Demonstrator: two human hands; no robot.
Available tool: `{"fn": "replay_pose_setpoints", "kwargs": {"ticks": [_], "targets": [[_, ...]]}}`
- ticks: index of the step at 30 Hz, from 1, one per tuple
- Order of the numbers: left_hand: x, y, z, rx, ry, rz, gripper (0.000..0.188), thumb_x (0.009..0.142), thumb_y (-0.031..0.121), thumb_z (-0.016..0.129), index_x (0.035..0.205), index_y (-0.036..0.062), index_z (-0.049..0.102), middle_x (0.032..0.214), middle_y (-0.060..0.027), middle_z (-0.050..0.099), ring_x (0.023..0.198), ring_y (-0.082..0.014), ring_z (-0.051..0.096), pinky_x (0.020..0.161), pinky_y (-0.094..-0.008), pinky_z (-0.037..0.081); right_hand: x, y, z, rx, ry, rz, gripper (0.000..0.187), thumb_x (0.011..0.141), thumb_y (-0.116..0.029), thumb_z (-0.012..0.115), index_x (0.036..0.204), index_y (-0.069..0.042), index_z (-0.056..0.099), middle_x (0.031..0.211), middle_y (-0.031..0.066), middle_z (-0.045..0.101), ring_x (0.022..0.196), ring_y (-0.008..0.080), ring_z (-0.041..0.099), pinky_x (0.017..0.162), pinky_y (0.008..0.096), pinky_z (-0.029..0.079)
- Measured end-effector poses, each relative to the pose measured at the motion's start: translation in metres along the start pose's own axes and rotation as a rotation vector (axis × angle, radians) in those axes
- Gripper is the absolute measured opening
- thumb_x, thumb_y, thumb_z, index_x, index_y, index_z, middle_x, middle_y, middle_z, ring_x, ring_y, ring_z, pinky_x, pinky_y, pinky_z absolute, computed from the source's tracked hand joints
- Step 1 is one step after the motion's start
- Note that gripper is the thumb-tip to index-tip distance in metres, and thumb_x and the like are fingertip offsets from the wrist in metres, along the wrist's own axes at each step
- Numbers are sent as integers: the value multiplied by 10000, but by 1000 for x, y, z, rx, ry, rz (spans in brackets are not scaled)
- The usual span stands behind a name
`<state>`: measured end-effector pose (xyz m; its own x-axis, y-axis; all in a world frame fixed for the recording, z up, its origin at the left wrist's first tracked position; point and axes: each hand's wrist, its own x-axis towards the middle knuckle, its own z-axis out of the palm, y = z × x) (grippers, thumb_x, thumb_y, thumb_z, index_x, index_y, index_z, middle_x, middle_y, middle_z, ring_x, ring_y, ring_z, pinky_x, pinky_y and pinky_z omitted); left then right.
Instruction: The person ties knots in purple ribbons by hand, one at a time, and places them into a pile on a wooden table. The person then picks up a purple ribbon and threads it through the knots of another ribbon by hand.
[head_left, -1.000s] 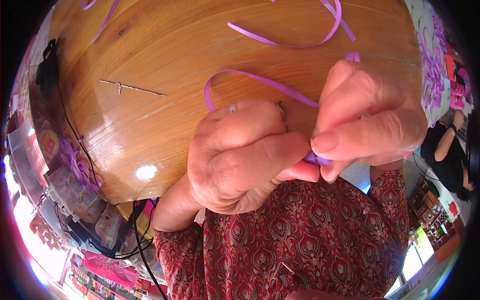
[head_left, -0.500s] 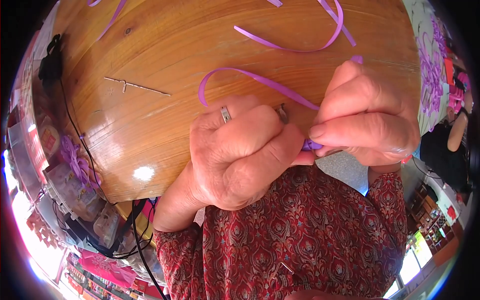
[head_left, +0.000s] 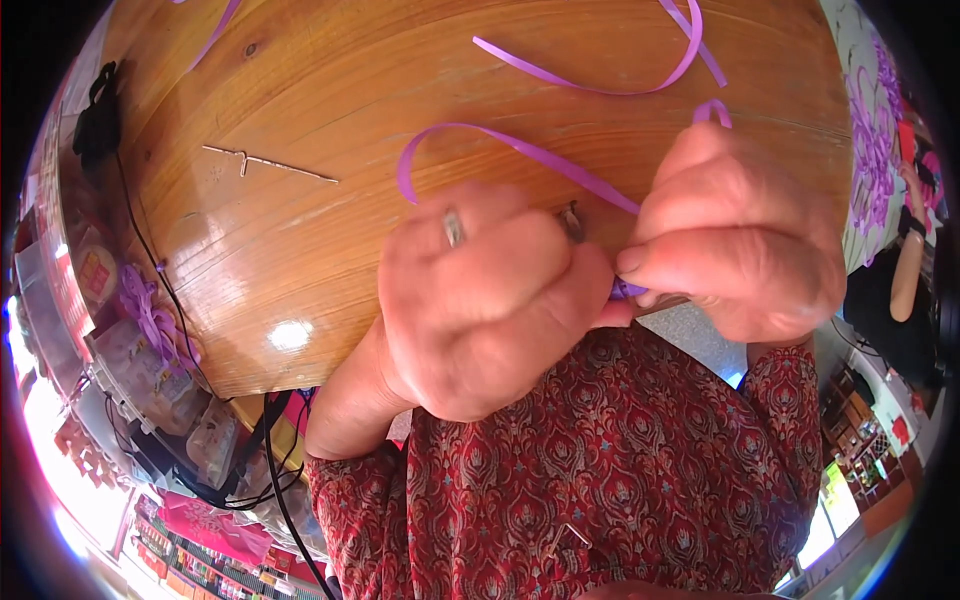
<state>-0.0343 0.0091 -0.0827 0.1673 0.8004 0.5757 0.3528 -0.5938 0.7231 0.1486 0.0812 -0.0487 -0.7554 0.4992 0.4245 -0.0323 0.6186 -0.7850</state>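
Observation:
Both hands meet over the near edge of the wooden table, pinching a short folded piece of purple ribbon [head_left: 626, 289] between them. My left hand [head_left: 490, 300], with a ring on one finger, is closed and slightly smeared by motion. A small dark metallic piece [head_left: 572, 221] shows at its curled forefinger; what it belongs to is hidden. My right hand [head_left: 745, 235] is closed too, thumb pressed against the fingers at the ribbon. One long purple strip [head_left: 520, 147] curves over the tabletop and runs under the right hand. A small ribbon loop [head_left: 712, 110] sticks out above its knuckles.
On the wooden table [head_left: 300, 230] lie a thin twisted wire piece [head_left: 270, 162] and another loose ribbon strip [head_left: 590, 88]. Plastic boxes [head_left: 165, 390] and a black cable [head_left: 150, 250] line the left side. Bunched purple ribbons [head_left: 872, 160] hang over the right side, near another person's arm [head_left: 906, 275].
My hands stay together at the ribbon, with the left one turning slightly. The ribbon loop above the right hand shows more. At the right, the other person's arm has shifted.

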Motion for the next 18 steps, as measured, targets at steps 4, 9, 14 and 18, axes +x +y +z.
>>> {"fn": "replay_pose_setpoints", "kwargs": {"ticks": [4, 9, 14, 18], "targets": [[0, 0, -9, -357, -98, -250, 268, 717, 219, 736, 803, -14, 635, 646, -52, 508, 559, -159, 465, 492, -294, 343, 3, 4, 1, -16, 1, -82, 254, 642, -44, 690, 873, 41, 631, 781, 115, 577, 619, 207, 530, 499, 282, 410], [1, -1, -1, -658, -60, -384, 245, 824, 226, 669, 841, -17, 638, 689, -49, 536, 598, -149, 481, 551, -281, 369, 3, 7, 3, -29, 48, -146, 300, 635, -23, 709, 914, 44, 624, 789, 116, 574, 584, 201, 524, 485, 281, 414], [6, -8, -5, -538, -112, -344, 151, 800, 129, 689, 831, -8, 635, 701, -79, 557, 608, -174, 549, 530, -268, 415, 3, 14, -2, -86, 25, -194, 278, 668, -30, 719, 918, 48, 626, 804, 116, 590, 580, 192, 540, 479, 268, 420], [8, -5, -4, -621, -71, -312, 151, 810, 141, 684, 836, -1, 639, 734, -75, 586, 640, -171, 558, 581, -269, 436, 5, 19, -7, 41, -26, -131, 231, 754, -65, 701, 945, 47, 634, 798, 109, 604, 610, 171, 569, 511, 252, 436]]}}
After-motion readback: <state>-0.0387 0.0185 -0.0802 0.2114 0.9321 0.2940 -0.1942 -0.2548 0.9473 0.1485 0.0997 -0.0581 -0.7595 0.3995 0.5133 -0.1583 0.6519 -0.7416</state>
